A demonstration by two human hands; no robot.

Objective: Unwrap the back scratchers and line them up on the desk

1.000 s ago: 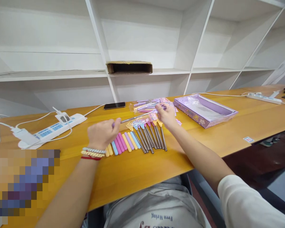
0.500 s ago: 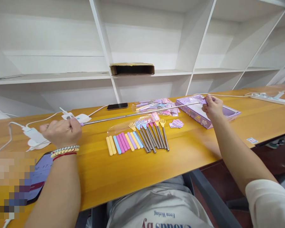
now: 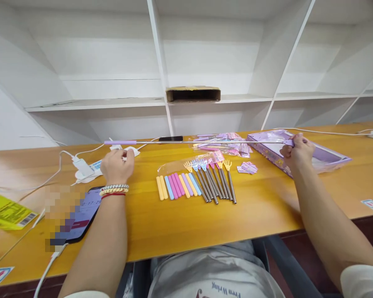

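Observation:
My right hand point(image 3: 298, 152) is closed on the purple head of a long extended metal rod point(image 3: 205, 142). The rod runs level to the left and ends in a purple handle point(image 3: 120, 142). My left hand point(image 3: 117, 166), fingers curled, is just below that handle, apart from it; whether it holds anything is hidden. On the table lie a row of coloured handle sleeves point(image 3: 178, 186) and, to their right, several metal rods with small fork-like heads point(image 3: 216, 182). Behind them are packaged pieces in clear bags point(image 3: 220, 145).
A purple box point(image 3: 267, 155) stands at the right by small pink cards point(image 3: 247, 167). At the left are a phone point(image 3: 83, 215), white cables, a charger point(image 3: 82, 166) and a yellow packet point(image 3: 8, 211). A cardboard box point(image 3: 193, 94) sits on the shelf.
My left hand has let go of the rod's left end, and the purple handle there now shows fully. The rod is now level. The view has shifted left.

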